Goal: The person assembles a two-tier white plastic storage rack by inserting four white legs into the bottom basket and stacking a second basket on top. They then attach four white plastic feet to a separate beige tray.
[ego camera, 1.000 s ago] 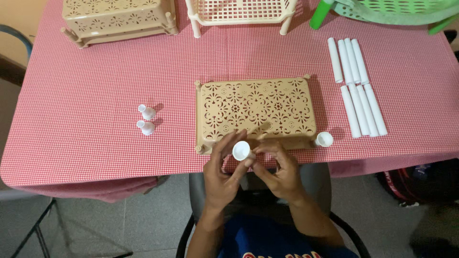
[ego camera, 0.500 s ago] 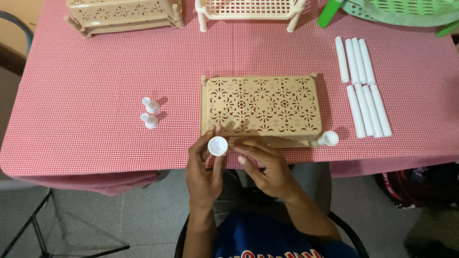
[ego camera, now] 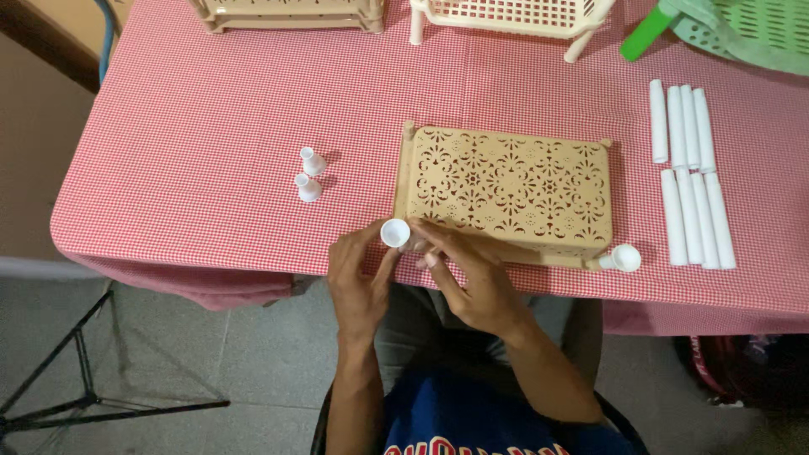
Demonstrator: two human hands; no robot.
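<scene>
A beige perforated plastic shelf panel (ego camera: 510,185) lies flat on the red-checked tablecloth (ego camera: 211,126). At its near left corner my left hand (ego camera: 358,278) pinches a small white plastic foot cap (ego camera: 394,232), its round opening facing up. My right hand (ego camera: 472,274) rests beside it, fingers on the panel's near left edge. Another white cap (ego camera: 625,257) sits on the panel's near right corner post.
Two loose white caps (ego camera: 309,175) stand left of the panel. Several white tubes (ego camera: 691,173) lie in two rows at the right. More beige and cream racks (ego camera: 506,13) and a green basket (ego camera: 742,29) line the far edge. A stand's legs (ego camera: 84,396) are on the floor at left.
My hands with the white cap have shifted left along the panel's near edge to its left corner. The camera view has also shifted, so everything appears further right.
</scene>
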